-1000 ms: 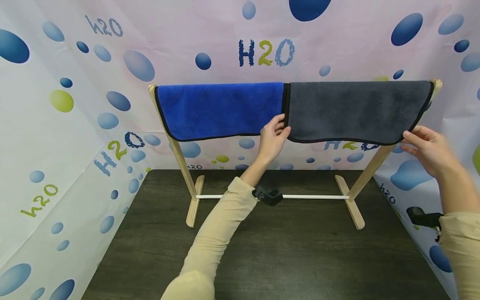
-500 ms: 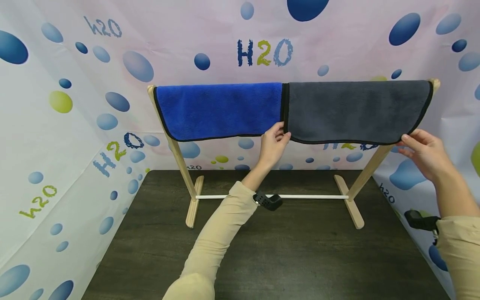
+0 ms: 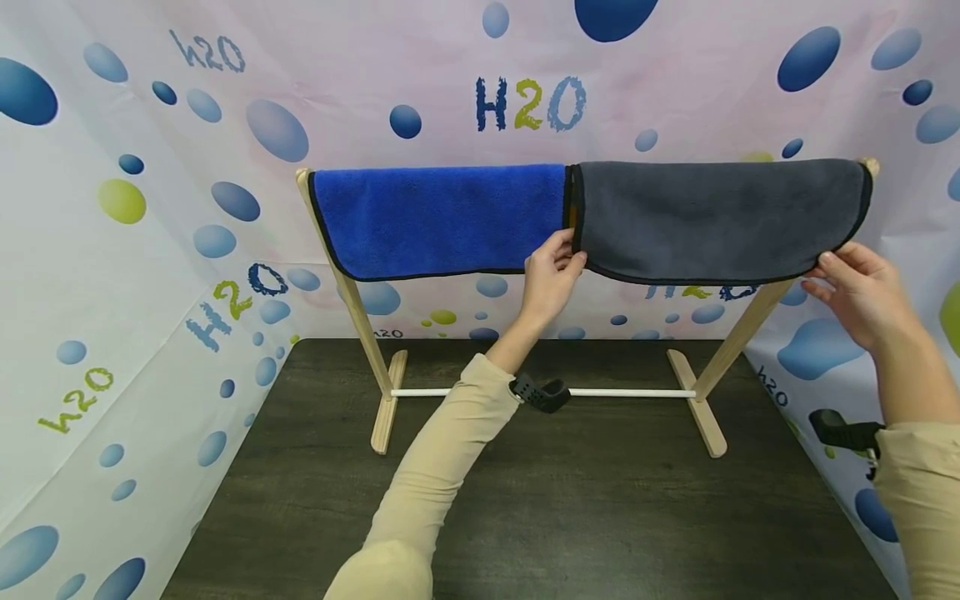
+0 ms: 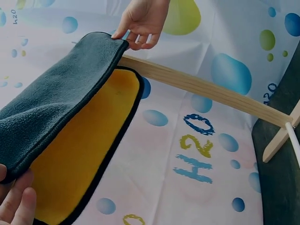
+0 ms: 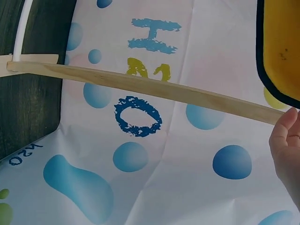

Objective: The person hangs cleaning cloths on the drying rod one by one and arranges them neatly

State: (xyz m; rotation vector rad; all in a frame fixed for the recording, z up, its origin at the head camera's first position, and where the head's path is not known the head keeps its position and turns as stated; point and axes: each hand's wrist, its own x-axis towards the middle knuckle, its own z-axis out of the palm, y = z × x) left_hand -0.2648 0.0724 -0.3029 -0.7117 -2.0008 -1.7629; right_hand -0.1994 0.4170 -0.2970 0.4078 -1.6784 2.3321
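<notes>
A grey towel with black edging is draped over the right half of a wooden rack. My left hand pinches the lower left corner of its front flap. At the lower right corner, my right hand pinches the black border between thumb and fingers. In the left wrist view the front flap stands away from the back one, whose yellow face shows between them. A yellow face also appears above the right hand in the right wrist view. Beside the left fingers hangs a blue towel, likewise black-edged.
The rack has slanted wooden posts, flat wooden feet and a low white crossbar. It stands on a dark wood-grain table. Behind and at both sides hangs a backdrop printed with bubbles and lettering.
Both hands dipped slightly, then rose with the grey towel's lower corners. Its front flap now stands out from the rack, and an orange-yellow strip shows beside the blue towel. The blue towel stays put.
</notes>
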